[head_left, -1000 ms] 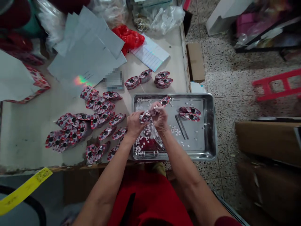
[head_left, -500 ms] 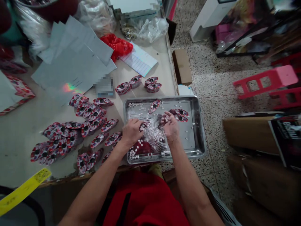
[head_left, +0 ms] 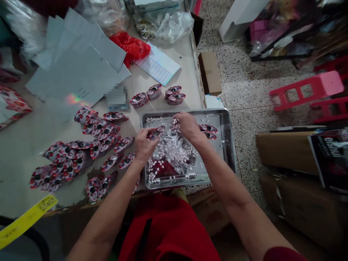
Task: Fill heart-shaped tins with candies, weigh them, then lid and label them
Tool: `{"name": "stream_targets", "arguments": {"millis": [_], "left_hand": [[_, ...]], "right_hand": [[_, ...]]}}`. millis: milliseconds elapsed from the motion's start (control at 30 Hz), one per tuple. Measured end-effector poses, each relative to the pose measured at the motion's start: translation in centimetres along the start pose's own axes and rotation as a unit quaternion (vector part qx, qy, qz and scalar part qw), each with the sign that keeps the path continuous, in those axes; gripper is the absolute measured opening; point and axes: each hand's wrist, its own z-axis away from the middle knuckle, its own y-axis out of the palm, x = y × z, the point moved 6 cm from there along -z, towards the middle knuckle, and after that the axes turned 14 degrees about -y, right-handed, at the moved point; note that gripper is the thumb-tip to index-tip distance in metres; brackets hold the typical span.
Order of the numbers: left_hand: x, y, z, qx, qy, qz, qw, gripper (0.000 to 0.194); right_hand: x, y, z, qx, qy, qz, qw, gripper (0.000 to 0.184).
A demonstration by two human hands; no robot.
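My left hand is closed on a small red-and-purple printed oval box with a dark round hole in its top, over the left part of a metal tray. My right hand is at the tray's far side, fingers curled down on another printed oval box, which they partly hide. White pellets lie heaped below both hands and scattered towards the tray's edges. Two more printed oval boxes sit in the tray, right of my right hand.
Many like boxes cover the table to the left; several stand behind the tray. Silvery sheets, a red plastic bag and a printed paper lie farther back. Cartons and a pink stool are at right.
My right hand has moved up and left from the pellet heap to the oval box at the tray's far side. My left hand has lifted its box slightly up and left.
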Motion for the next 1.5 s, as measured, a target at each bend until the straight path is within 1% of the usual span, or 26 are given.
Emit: {"name": "stream_targets", "arguments": {"millis": [100, 167, 233, 333, 400, 433, 467, 533, 567, 633, 667, 733, 767, 833, 900, 933, 967, 1033, 1100, 1167, 1200, 1267, 1333, 1367, 1433, 1500], "left_hand": [[0.0, 0.1, -1.0, -0.003, 0.010, 0.005, 1.000, 0.038], [0.3, 0.0, -1.4, -0.011, 0.005, 0.016, 1.000, 0.039], [0.8, 0.1, -1.5, -0.008, -0.013, 0.038, 0.999, 0.040], [1.1, 0.8, -2.0, -0.004, -0.022, 0.046, 0.999, 0.040], [1.0, 1.4, -2.6, -0.015, -0.013, 0.029, 0.999, 0.040], [0.8, 1.7, -3.0, -0.021, -0.006, 0.015, 1.000, 0.039], [0.7, 2.0, -3.5, -0.024, 0.001, 0.002, 1.000, 0.039], [0.6, 2.2, -4.0, -0.021, 0.013, -0.019, 1.000, 0.044], [0.7, 2.0, -4.0, -0.020, 0.021, -0.026, 0.999, 0.050], [1.2, 0.8, -2.9, -0.023, 0.036, -0.043, 0.998, 0.060], [1.7, -0.1, -1.9, -0.026, 0.041, -0.057, 0.997, 0.060], [2.7, -1.9, 0.8, -0.034, 0.043, -0.091, 0.994, 0.046], [3.2, -2.7, 2.3, -0.034, 0.042, -0.108, 0.993, 0.036], [3.7, -3.7, 5.1, -0.031, 0.042, -0.116, 0.992, 0.027], [3.1, -3.5, 7.1, -0.028, 0.053, -0.113, 0.992, 0.024], [2.2, -3.0, 7.7, -0.028, 0.066, -0.111, 0.991, 0.022], [0.9, -2.2, 8.1, -0.027, 0.084, -0.108, 0.990, 0.021], [-2.2, 0.2, 8.3, -0.010, 0.122, -0.099, 0.987, 0.019], [-5.2, 3.1, 7.9, 0.032, 0.148, -0.087, 0.985, 0.020], [-7.2, 5.7, 7.3, 0.069, 0.154, -0.075, 0.983, 0.020], [-7.8, 6.7, 7.0, 0.079, 0.152, -0.071, 0.983, 0.021], [-8.0, 8.1, 7.0, 0.092, 0.143, -0.068, 0.983, 0.021], [-7.3, 8.7, 7.4, 0.103, 0.134, -0.073, 0.983, 0.021], [-6.7, 8.6, 7.8, 0.106, 0.131, -0.081, 0.982, 0.020], [-5.4, 8.1, 8.6, 0.106, 0.129, -0.101, 0.981, 0.020], [-4.1, 7.3, 9.4, 0.104, 0.125, -0.118, 0.980, 0.020]], "right_hand": [[0.3, 0.1, 0.0, -0.019, -0.006, 0.018, 1.000, 0.045], [0.4, 0.0, 0.2, -0.060, -0.008, -0.006, 0.998, 0.041], [0.4, -0.2, 0.7, -0.117, -0.004, -0.043, 0.992, 0.033], [-0.5, -0.3, 3.4, -0.211, 0.035, -0.092, 0.972, 0.024], [-1.3, 0.3, 6.8, -0.235, 0.069, -0.095, 0.965, 0.023], [-1.5, 0.9, 8.8, -0.220, 0.076, -0.085, 0.969, 0.023], [-1.6, 1.8, 10.9, -0.184, 0.070, -0.070, 0.978, 0.024], [-1.3, 4.2, 15.1, -0.067, 0.025, -0.026, 0.997, 0.030], [-1.2, 5.5, 17.0, -0.007, 0.008, 0.003, 1.000, 0.039], [-1.4, 7.7, 20.0, 0.076, 0.024, 0.070, 0.994, 0.065], [-1.7, 8.5, 20.8, 0.098, 0.049, 0.098, 0.989, 0.076], [-1.9, 10.0, 21.0, 0.113, 0.099, 0.117, 0.982, 0.087], [-1.8, 10.7, 20.6, 0.116, 0.110, 0.103, 0.982, 0.085], [-1.7, 11.8, 19.4, 0.110, 0.121, 0.026, 0.986, 0.066], [-1.8, 12.2, 18.6, 0.086, 0.140, -0.090, 0.982, 0.040], [-1.9, 12.1, 18.5, 0.071, 0.150, -0.143, 0.976, 0.030], [-2.1, 11.9, 18.5, 0.054, 0.161, -0.183, 0.968, 0.024], [-2.5, 11.0, 19.1, 0.021, 0.179, -0.227, 0.957, 0.019], [-3.1, 9.8, 20.0, -0.015, 0.208, -0.259, 0.943, 0.015], [-3.9, 8.3, 21.1, -0.051, 0.241, -0.305, 0.920, 0.008], [-4.3, 7.4, 21.6, -0.065, 0.254, -0.327, 0.908, 0.006], [-5.2, 5.0, 22.6, -0.104, 0.275, -0.374, 0.880, 0.013], [-6.2, 1.9, 23.2, -0.162, 0.287, -0.410, 0.851, 0.017], [-6.7, 0.1, 23.2, -0.195, 0.286, -0.414, 0.842, 0.016], [-7.5, -3.2, 22.5, -0.248, 0.268, -0.392, 0.845, 0.013], [-7.9, -5.8, 20.9, -0.272, 0.232, -0.343, 0.869, 0.009]]}}
